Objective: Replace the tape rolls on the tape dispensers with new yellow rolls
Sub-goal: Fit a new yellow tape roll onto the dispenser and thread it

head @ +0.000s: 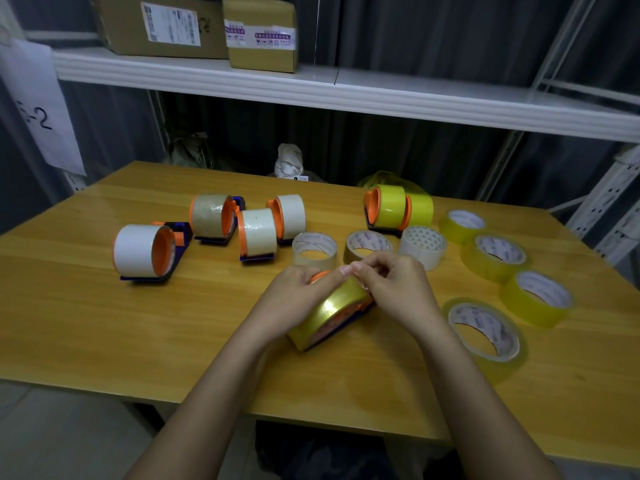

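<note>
Left hand (294,289) curls round the dispenser's yellow roll (329,311) — right hand (391,282) pinches its tape end. Light, stiff, glossy-slick — likely best gripped by the sides.

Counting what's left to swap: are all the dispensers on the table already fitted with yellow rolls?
No. Four dispensers at the left, such as the nearest dispenser, carry white or clear rolls.

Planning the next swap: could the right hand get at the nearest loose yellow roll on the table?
Probably yes. That yellow roll lies flat just beside the right hand, nothing between them, but the fingers are pinching at the dispenser and must let go first.
</note>
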The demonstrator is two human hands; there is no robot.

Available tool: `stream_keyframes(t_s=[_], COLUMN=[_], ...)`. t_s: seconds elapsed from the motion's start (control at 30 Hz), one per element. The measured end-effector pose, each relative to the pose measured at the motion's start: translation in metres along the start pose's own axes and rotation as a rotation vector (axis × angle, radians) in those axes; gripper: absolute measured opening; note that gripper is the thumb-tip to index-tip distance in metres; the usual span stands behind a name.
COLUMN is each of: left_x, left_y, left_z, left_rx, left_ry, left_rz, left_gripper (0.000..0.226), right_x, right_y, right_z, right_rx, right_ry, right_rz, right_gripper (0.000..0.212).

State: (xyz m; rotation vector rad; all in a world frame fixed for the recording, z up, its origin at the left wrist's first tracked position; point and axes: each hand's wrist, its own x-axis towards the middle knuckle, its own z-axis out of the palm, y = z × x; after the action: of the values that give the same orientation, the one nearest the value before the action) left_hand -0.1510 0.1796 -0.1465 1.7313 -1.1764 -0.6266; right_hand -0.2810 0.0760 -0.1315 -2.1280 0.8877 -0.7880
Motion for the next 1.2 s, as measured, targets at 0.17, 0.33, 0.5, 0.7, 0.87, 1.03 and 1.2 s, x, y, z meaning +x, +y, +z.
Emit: stream_keyframes(t_s=[0.17, 0.33, 0.5, 0.7, 0.87, 1.03, 1.2], left_x=[-0.003, -0.004, -0.007, -0.011, -0.012, -0.015, -0.015], left_y=[0.003, 0.0, 0.003, 0.004, 0.006, 0.006, 0.0], left_z=[-0.007, -0.01, -0.011, -0.013, -0.014, -0.018, -0.023], left_rx=[-0.002, 0.014, -0.027, -0.02, -0.033, -0.048, -0.064], left_ry=[-0.025, -0.036, -0.061, -0.064, -0.065, -0.076, -0.083], left_rz=[-0.004, -0.008, -0.034, 0.003, -0.005, -0.001, 0.019], left_gripper=[0.063, 0.082, 0.06, 0.055, 0.041, 0.035, 0.026], right_x=[0.0, 0.001, 0.006, 0.01, 0.015, 0.019, 0.019], right_y=[0.006, 0.012, 0.025, 0.03, 0.033, 0.038, 0.035], right_z=[0.003, 0.004, 0.002, 0.006, 0.011, 0.007, 0.0], right_rx=[0.069, 0.07, 0.068, 0.029, 0.017, -0.01, -0.074], right_ry=[0.0, 0.005, 0.076, 0.177, 0.185, 0.255, 0.244], right_rz=[0.082, 0.111, 0.12, 0.081, 0.015, 0.006, -0.064], right_gripper=[0.023, 0.022, 0.019, 0.017, 0.018, 0.014, 0.013])
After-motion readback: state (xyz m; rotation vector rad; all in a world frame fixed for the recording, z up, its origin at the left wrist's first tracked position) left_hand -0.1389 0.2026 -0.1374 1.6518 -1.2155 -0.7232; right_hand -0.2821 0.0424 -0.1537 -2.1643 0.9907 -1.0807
